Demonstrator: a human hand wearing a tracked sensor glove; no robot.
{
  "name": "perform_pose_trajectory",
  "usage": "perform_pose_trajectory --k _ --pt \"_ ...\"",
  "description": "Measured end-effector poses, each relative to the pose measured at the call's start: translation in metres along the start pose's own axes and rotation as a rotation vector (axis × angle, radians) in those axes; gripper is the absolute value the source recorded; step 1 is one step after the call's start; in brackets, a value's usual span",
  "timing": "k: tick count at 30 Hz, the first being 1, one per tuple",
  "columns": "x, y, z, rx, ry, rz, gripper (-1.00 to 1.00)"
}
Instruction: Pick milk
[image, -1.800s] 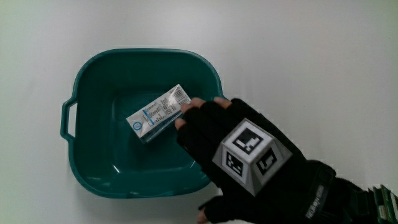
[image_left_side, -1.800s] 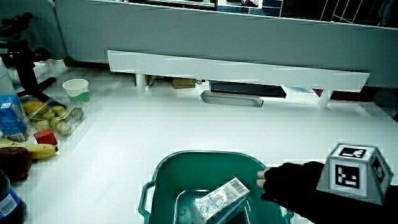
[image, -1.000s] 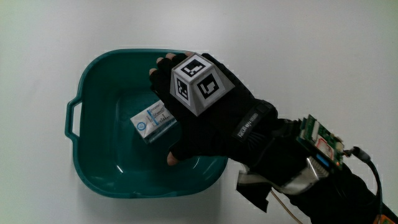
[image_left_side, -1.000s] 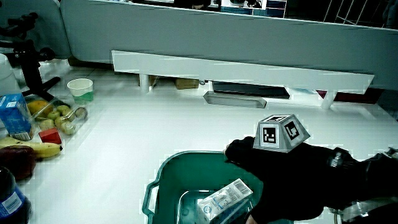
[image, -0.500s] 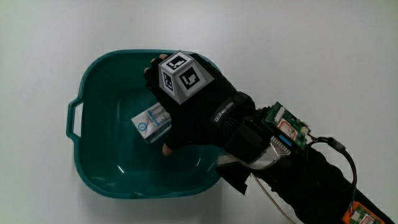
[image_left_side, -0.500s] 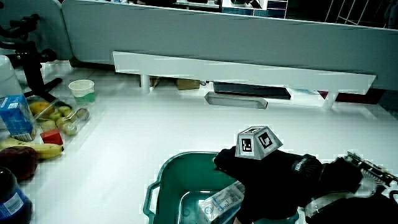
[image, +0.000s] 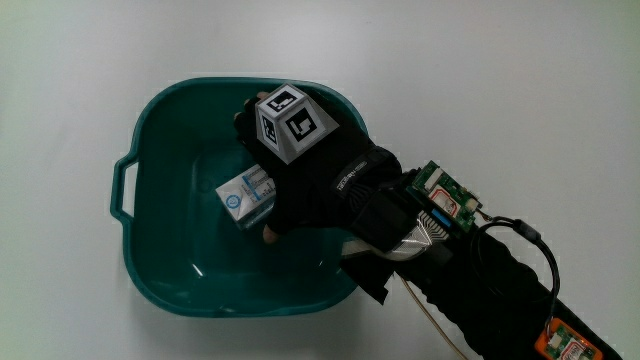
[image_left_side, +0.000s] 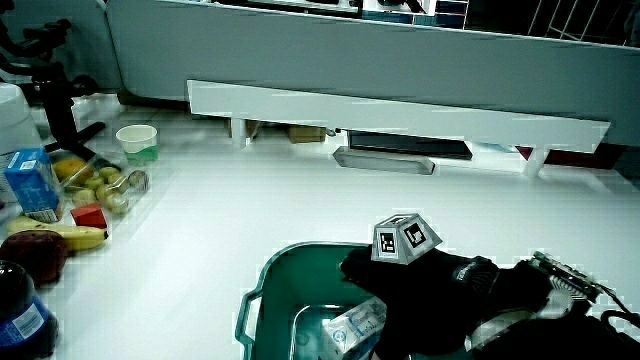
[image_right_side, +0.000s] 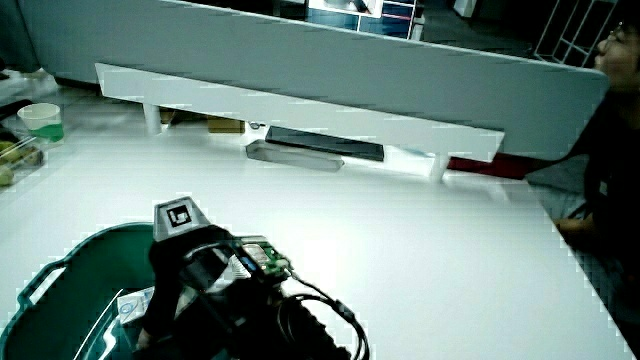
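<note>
A small white and blue milk carton (image: 243, 196) lies on the floor of a teal basin (image: 150, 120). The gloved hand (image: 268, 185) reaches down into the basin over the carton, and the patterned cube (image: 293, 120) stands on its back. The thumb sits at the carton's side nearer to the person, while the fingers curl down on its farther side. Most of the carton is hidden under the palm. In both side views the carton (image_left_side: 352, 323) (image_right_side: 133, 303) peeks out from under the hand (image_left_side: 400, 300), inside the basin (image_left_side: 290, 262).
In a side view a paper cup (image_left_side: 137, 140), a tray of fruit (image_left_side: 100, 185), a blue carton (image_left_side: 32, 185), a banana (image_left_side: 55, 235) and a bottle (image_left_side: 20, 310) stand along the table's edge. A low white partition (image_left_side: 400, 110) runs farther from the person than the basin.
The hand came over the basin's rim, went down over the milk carton and closed around it. In the last half second it has barely moved.
</note>
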Motion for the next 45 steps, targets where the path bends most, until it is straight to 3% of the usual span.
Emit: perform_pose_trajectory --k 19,41,45 --pt "0.0022 0.0017 -0.0012 0.105 0.004 0.033 0.44" --pt "0.0022 0.0030 -0.0039 0.135 -0.003 0.075 1.00" --pt "-0.0001 0.0005 -0.0034 0.147 -0.015 0.085 1.00"
